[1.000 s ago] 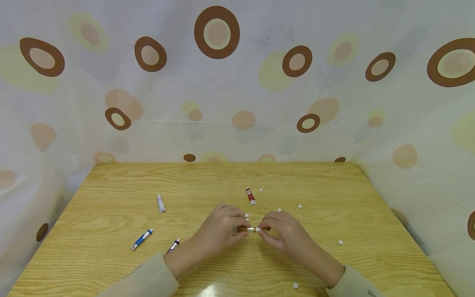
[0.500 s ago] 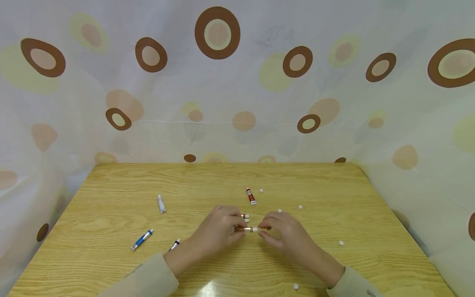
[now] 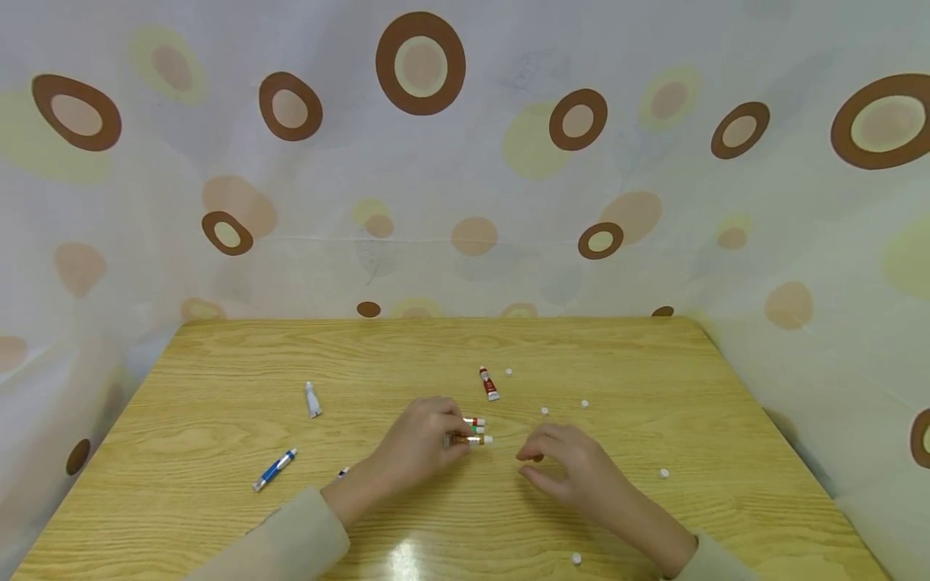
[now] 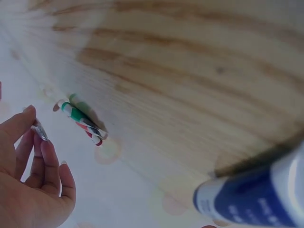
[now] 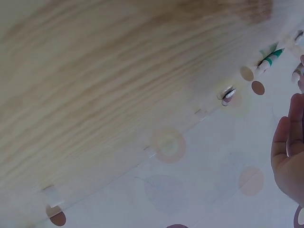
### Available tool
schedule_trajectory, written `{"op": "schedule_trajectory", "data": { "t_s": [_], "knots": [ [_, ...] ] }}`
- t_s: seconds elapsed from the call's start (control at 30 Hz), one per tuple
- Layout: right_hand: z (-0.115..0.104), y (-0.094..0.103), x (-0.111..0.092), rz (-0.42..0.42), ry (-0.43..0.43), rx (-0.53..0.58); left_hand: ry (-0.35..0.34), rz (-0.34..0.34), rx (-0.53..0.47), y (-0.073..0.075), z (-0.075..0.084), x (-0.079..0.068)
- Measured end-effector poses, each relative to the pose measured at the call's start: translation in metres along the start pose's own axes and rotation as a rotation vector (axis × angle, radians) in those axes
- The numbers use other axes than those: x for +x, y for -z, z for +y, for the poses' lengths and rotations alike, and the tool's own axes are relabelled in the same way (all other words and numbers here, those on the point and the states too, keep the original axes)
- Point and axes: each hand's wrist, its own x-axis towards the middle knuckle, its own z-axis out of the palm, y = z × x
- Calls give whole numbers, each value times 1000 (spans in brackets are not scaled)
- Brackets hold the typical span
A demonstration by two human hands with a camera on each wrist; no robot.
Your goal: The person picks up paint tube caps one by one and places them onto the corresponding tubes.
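My left hand (image 3: pixel 421 440) pinches a gold-brown paint tube (image 3: pixel 475 440) between thumb and fingers, its white tip pointing right. In the left wrist view, the tube's silvery end (image 4: pixel 40 130) shows between the fingertips. Just beyond it lie a red-banded tube (image 3: pixel 475 421) and a green-banded tube (image 3: pixel 479 430), partly hidden by the hand. My right hand (image 3: pixel 577 468) is apart from the tube, to its right, with thumb and fingers loosely bent and a gap between them. I see nothing held there. At the right edge of the right wrist view, part of that hand (image 5: pixel 289 161) shows.
Behind the hands lies a dark red tube (image 3: pixel 489 383). On the left are a white tube (image 3: pixel 312 399) and a blue tube (image 3: pixel 274 470); a dark-banded tube (image 3: pixel 344 472) is mostly under the left wrist. Small white caps (image 3: pixel 584 403) lie scattered on the right of the wooden table (image 3: pixel 726 516).
My right fingers have come away from the tube's white tip and moved slightly right. The left hand has shifted a little left and away from me with the tube, beside the red and green ones.
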Motion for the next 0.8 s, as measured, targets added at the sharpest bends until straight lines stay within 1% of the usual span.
{"op": "schedule_trajectory", "data": {
  "t_s": [0.13, 0.33, 0.57, 0.7, 0.8],
  "knots": [
    [-1, 3, -5, -5, 5, 31, 9, 8, -10, -2, -5, 0],
    [-2, 6, -14, -21, 0, 46, 14, -14, -5, -5, -12, 0],
    [-3, 10, -25, -31, 8, 83, 13, -40, 3, -6, -15, 1],
    [-3, 12, -32, -57, -2, 115, 35, -64, 0, -7, -16, 2],
    [-4, 14, -36, -104, -8, 145, 54, -77, -7, -7, -15, 3]
  ]
}}
